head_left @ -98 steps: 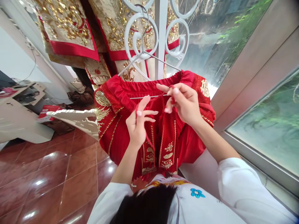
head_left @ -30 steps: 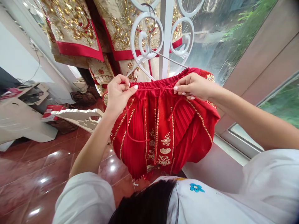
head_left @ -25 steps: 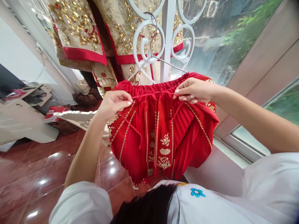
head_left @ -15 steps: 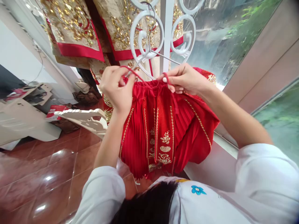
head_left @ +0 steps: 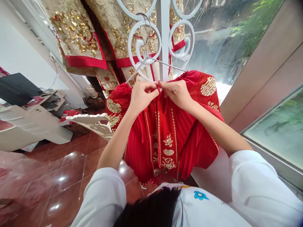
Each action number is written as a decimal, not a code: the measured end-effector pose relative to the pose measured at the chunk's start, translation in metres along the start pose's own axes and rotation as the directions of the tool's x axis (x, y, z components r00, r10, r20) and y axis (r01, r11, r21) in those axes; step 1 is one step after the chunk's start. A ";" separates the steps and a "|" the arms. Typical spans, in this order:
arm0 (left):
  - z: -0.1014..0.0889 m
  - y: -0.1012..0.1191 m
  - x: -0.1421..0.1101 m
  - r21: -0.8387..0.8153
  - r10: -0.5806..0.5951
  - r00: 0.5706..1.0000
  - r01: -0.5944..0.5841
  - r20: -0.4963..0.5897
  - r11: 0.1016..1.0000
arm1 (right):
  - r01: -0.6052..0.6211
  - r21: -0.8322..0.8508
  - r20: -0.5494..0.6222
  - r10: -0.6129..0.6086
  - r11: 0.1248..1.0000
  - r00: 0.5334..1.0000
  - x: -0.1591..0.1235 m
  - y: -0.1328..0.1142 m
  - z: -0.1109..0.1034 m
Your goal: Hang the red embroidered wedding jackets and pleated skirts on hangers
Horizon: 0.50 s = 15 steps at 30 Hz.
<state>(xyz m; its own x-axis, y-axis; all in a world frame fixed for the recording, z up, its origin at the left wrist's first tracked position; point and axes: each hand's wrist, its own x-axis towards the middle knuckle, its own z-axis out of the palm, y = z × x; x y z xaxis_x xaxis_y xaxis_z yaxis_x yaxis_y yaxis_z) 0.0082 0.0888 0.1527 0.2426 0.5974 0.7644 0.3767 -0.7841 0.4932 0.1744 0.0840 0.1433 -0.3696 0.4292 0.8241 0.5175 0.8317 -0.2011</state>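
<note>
A red pleated skirt with gold embroidery hangs from a white wire hanger hooked on a white scrolled metal rack. Both hands meet at the middle of its gathered waistband. My left hand pinches a thin red drawstring there, fingers closed. My right hand pinches the same string from the other side, fingertips nearly touching the left ones. The string's free ends are hidden behind my hands.
Cream and gold embroidered garments with red trim hang behind the rack. A white carved wooden piece and white furniture parts lie on the glossy red tile floor. A window and its frame run along the right.
My hands were apart at the waistband, the left pulling the string out sideways. They then rose and have come together at the middle of the waistband.
</note>
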 end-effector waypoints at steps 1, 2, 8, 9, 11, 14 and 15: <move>0.001 -0.001 -0.001 0.044 0.010 1.000 -0.010 0.000 0.999 | 0.004 -0.007 0.005 -0.004 1.000 1.000 0.000 0.000 -0.001; 0.002 -0.002 -0.001 0.086 0.018 1.000 -0.018 -0.001 0.996 | 0.003 -0.019 0.005 -0.003 1.000 1.000 0.000 0.000 -0.001; 0.009 -0.004 -0.006 0.246 0.067 0.998 -0.069 0.019 0.967 | -0.023 -0.130 0.005 0.024 0.991 1.000 0.002 -0.003 0.003; 0.008 -0.004 -0.008 0.287 0.087 0.996 -0.086 0.010 0.954 | -0.055 -0.146 -0.011 0.054 0.988 0.998 0.001 -0.004 0.003; 0.002 -0.003 -0.018 0.408 0.130 0.989 -0.092 -0.066 0.908 | -0.145 -0.156 -0.073 0.135 0.977 0.988 -0.002 -0.006 -0.001; -0.012 -0.003 -0.038 0.572 0.161 0.962 -0.007 -0.219 0.820 | -0.258 -0.112 -0.125 0.244 0.960 0.962 -0.013 -0.012 -0.011; -0.015 -0.003 -0.045 0.591 0.156 0.957 0.018 -0.243 0.807 | -0.283 -0.087 -0.118 0.272 0.955 0.955 -0.017 -0.016 -0.015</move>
<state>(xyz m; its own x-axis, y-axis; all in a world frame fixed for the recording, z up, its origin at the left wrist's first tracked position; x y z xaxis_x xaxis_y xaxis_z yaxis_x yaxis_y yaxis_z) -0.0172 0.0621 0.1226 0.0740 0.4082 0.9099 0.8363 -0.5224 0.1664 0.1838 0.0588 0.1405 -0.1213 0.5945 0.7949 0.6661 0.6425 -0.3788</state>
